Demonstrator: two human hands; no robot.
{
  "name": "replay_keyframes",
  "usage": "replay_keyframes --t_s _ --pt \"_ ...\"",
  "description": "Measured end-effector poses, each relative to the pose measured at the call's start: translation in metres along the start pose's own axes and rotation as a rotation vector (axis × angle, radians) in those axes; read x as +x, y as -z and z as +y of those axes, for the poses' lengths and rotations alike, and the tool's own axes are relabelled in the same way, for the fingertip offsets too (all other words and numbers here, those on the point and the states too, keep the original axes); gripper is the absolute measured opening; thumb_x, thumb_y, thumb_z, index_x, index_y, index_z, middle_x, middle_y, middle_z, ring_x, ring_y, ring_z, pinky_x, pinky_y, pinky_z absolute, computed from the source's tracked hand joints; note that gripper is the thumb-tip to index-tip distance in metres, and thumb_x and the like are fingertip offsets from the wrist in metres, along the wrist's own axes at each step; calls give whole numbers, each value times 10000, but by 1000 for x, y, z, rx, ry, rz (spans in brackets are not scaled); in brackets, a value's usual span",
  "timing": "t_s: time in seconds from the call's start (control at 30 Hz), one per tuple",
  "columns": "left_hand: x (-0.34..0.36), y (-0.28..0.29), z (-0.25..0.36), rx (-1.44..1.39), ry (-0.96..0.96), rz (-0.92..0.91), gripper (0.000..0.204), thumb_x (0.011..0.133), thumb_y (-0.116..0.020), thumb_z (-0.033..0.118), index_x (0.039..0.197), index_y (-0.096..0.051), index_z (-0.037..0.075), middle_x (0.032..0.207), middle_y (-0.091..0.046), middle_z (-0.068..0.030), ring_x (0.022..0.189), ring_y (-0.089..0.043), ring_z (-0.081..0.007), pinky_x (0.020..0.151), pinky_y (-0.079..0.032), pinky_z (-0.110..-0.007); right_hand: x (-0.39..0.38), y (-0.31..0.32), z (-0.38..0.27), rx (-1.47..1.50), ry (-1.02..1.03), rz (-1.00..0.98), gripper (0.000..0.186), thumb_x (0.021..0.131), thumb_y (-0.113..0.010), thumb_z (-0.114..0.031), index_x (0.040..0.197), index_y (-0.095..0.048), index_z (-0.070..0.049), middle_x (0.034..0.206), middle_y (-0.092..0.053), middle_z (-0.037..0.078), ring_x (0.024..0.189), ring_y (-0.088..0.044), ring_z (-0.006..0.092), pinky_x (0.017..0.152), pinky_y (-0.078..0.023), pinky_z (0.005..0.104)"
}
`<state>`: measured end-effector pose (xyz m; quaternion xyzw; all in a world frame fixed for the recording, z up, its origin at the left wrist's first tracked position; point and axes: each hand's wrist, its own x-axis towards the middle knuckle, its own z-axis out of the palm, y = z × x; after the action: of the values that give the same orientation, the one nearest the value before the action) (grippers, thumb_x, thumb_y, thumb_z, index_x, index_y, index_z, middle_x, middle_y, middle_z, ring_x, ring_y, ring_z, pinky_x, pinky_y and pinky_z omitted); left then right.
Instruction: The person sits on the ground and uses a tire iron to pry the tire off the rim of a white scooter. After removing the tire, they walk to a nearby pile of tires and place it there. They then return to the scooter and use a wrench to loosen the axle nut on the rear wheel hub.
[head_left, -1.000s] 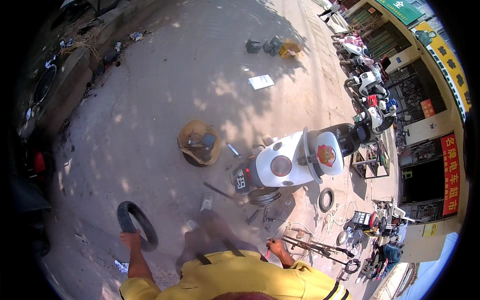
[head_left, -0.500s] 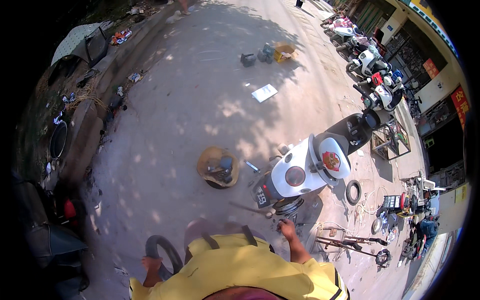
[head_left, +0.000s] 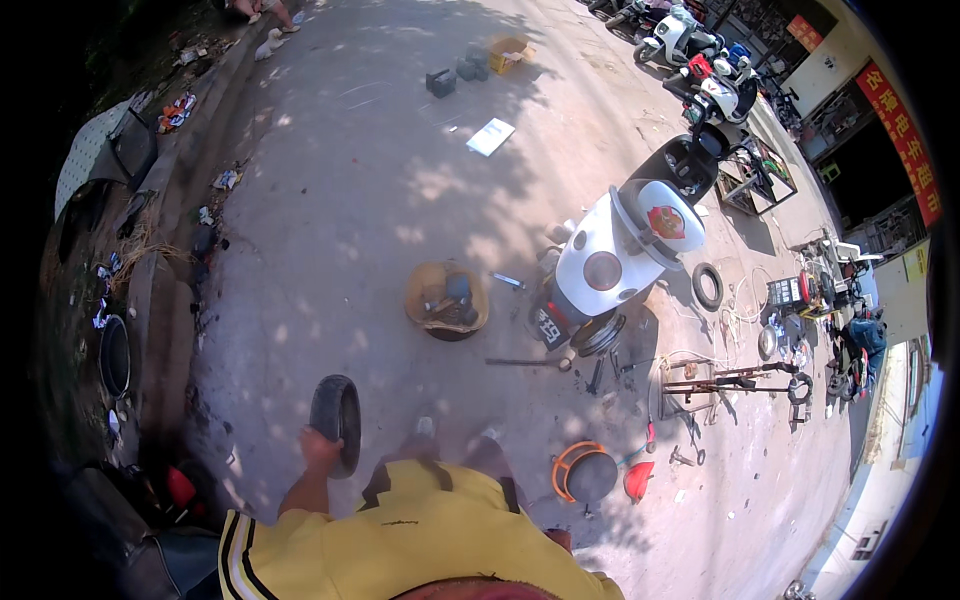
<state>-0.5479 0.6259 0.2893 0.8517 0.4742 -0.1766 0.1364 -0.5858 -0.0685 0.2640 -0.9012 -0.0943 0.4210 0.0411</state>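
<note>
Left hand (head_left: 318, 447) grips a black tyre (head_left: 337, 423); right hand is hidden. Tyre may slip onto the basket (head_left: 446, 300) of tools ahead.

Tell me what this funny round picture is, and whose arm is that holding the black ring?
A person wears a camera on the head, and it looks down, so you see the ground from above. The wide lens bends everything round like a bubble. The yellow shirt at the bottom belongs to that person. Their left hand grips a black tyre standing upright beside them. The right hand is mostly hidden behind the shirt, so I cannot tell what it does. On the paved ground lie a white scooter with its rear wheel off, a round basket of tools, another small tyre, and an orange stool.
</note>
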Motion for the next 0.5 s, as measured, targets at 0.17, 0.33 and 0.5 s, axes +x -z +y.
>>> replay_keyframes --t_s 0.17,0.33,0.5 --pt "41 41 24 129 -181 46 973 645 -929 367 1337 -425 -94 1280 -522 -208 1283 -494 -380 1106 -438 -436 -82 -169 -41 753 -412 302 262 857 -582 -235 751 -729 -45 660 -673 132 622 -652 255 606 -502 494" --pt "58 63 54 189 -432 151 963 648 -925 407 1326 -441 -77 1284 -524 -205 1284 -488 -384 1077 -467 -450 -126 -215 -144 1459 -850 405 194 862 -588 -169 787 -697 -27 681 -641 84 588 -599 207 543 -465 420" --pt "13 67 104 284 -567 50 978 652 -927 422 1352 -431 -47 1307 -516 -197 1303 -492 -372 1023 -519 -483 -164 -250 -175 1673 -891 547 166 867 -592 -147 854 -695 -17 713 -640 76 600 -600 194 526 -445 377"
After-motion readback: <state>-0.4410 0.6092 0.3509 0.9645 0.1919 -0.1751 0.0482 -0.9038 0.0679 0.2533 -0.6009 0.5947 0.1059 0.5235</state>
